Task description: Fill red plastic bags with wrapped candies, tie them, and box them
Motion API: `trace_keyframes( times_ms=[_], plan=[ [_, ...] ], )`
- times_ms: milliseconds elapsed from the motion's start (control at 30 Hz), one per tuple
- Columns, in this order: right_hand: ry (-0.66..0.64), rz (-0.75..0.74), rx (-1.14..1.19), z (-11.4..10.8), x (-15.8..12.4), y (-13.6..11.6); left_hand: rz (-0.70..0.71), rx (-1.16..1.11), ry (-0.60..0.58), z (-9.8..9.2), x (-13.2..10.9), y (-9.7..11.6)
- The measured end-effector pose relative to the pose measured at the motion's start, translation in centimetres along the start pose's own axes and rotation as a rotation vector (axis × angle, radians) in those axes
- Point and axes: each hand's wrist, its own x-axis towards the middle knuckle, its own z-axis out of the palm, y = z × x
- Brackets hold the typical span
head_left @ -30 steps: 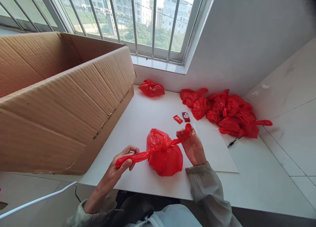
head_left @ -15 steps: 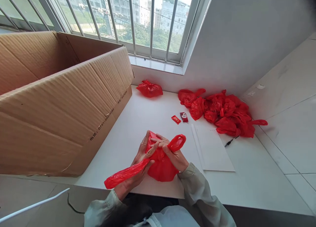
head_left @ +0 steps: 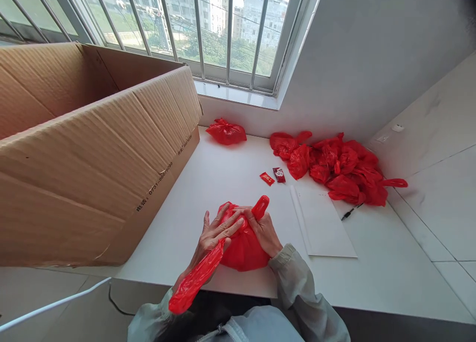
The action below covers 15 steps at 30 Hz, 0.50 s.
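Note:
A filled red plastic bag [head_left: 245,255] rests on the white table near its front edge. My left hand [head_left: 213,235] lies over the bag's left side with fingers stretched across the top, and one long handle of the bag trails between its thumb and palm, down across the wrist. Against the right side, my right hand [head_left: 265,230] is closed on the gathered top, with the other handle loop standing up above its thumb. The fingers of both hands meet at the bag's neck. Whether a knot lies under them is hidden.
A big open cardboard box [head_left: 96,178] fills the left side. One tied red bag [head_left: 226,133] sits by the window; a heap of red bags [head_left: 342,168] lies back right. Nearby are two small red packets [head_left: 278,175], a white folder [head_left: 325,225] and a black pen [head_left: 349,213].
My left hand has turned flatter over the bag top, its thumb side spreading outward. The left handle has swung downward, and the right loop has narrowed and moved slightly left.

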Motion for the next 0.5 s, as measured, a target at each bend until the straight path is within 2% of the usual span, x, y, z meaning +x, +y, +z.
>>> trace_keyframes(
  times_ms=[100,267,367,433,500],
  plan=[
    [-0.014,-0.047,-0.035,-0.1,0.2,0.2,0.125,0.180,-0.014,-0.7,0.3,0.1],
    [-0.148,-0.111,-0.145,-0.2,0.7,0.7,0.399,0.363,-0.021,-2.3,1.5,1.8],
    [-0.158,-0.096,-0.199,0.4,0.9,0.6,0.528,0.346,-0.065,-2.1,1.8,2.6],
    [-0.148,-0.086,-0.227,0.8,1.0,0.5,0.563,0.270,-0.076,-1.5,1.8,3.0],
    [-0.130,-0.084,-0.239,1.1,1.0,0.5,0.479,0.129,-0.049,-0.8,1.8,3.3]
  ],
)
